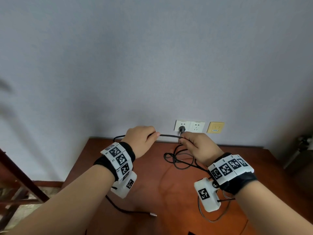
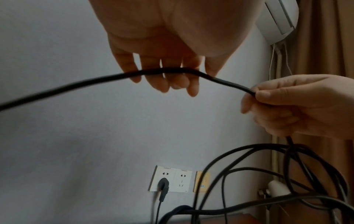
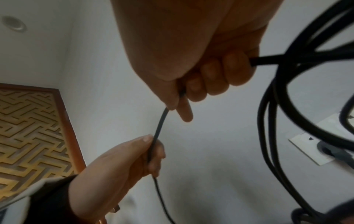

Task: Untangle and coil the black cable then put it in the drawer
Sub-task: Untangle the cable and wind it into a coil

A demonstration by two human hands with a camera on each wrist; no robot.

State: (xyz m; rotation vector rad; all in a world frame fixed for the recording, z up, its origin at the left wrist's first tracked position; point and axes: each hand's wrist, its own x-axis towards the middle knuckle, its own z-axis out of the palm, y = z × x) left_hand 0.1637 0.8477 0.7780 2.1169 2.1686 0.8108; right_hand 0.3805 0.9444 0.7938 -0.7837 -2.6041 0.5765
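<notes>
The black cable [image 1: 169, 136] is stretched in the air between both hands, above a red-brown table [image 1: 152, 184]. My left hand [image 1: 152, 135] pinches it between thumb and fingers, as the right wrist view shows for that left hand [image 3: 153, 145]. My right hand [image 1: 186, 141] grips the cable in a fist [image 3: 178, 103]. Tangled loops [image 1: 177, 164] hang below the right hand down to the table, and show close up [image 2: 249, 169]. A loose cable end with a silver connector [image 1: 153, 215] lies on the table near me. No drawer is in view.
On the wall behind the table are two white sockets [image 1: 188, 126], with a dark plug [image 1: 182, 128] in the left one, and a yellow plate [image 1: 216, 127]. A dark wooden frame [image 1: 20, 180] stands at the left. A metal object [image 1: 304, 141] sits at the right edge.
</notes>
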